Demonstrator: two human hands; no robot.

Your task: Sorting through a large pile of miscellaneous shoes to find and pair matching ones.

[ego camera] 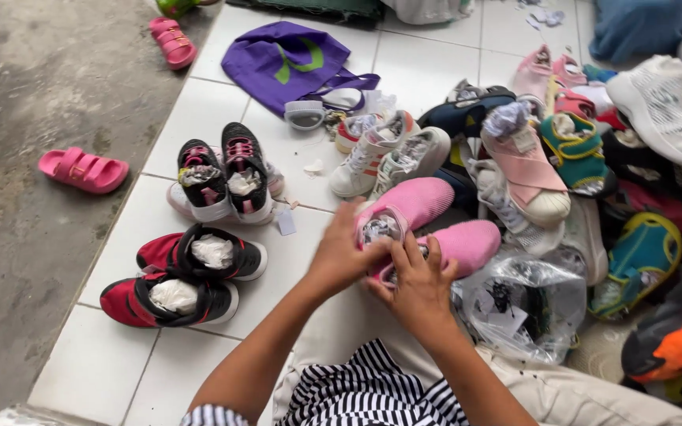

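Holding a pair of pink knit shoes (428, 225) together over the white tiled floor (199, 118), heels toward the wrists, toes pointing up and right, long axes running away from the body. Left hand (341, 256) curled around the heel of the nearer-left shoe, fingers closed on its collar; right hand (420, 288) pressed at the heel of the other, fingers bent over the opening, both equally close. White paper stuffing showing in the left shoe's mouth. Lying left: two red-and-black sneakers (183, 280), two black-and-pink sneakers (222, 177), two pink sandals (84, 170) well apart. Beyond: two white sneakers (384, 158), one purple bag (290, 59). Right: crumpled clear plastic bag (526, 304), heaped mixed shoes.
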